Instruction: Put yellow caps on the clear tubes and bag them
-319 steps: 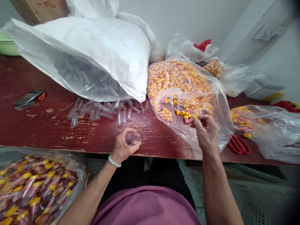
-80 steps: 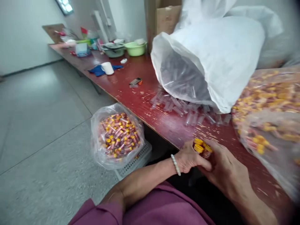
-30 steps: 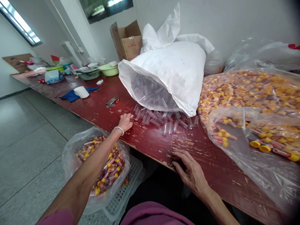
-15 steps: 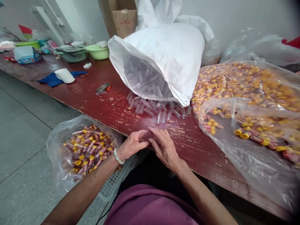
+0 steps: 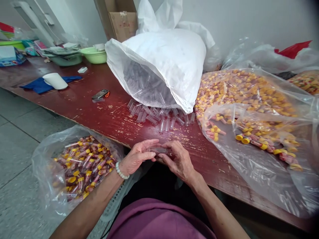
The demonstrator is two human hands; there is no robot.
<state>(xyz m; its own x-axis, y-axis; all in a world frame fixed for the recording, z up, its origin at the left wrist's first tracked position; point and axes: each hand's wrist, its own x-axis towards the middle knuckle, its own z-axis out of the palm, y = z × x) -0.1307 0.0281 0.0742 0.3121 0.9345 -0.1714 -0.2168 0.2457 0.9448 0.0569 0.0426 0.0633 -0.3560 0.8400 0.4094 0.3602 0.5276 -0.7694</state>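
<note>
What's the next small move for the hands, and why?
Probably settle the clear tube in the left hand, freeing the right hand: the tube spans the gap between the two hands, and the yellow-capped pieces lie at the clear bag off to the right, nearer the right hand.

Scuffed dark-red wooden table [image 5: 112, 127]: bulging white sack [image 5: 174, 49], loose clear cylindrical tubes [image 5: 166, 125], both 12 o'clock; clear plastic bag [image 5: 249, 172], 2 o'clock; crumpled blue cloth [image 5: 37, 85], 10 o'clock.
</note>
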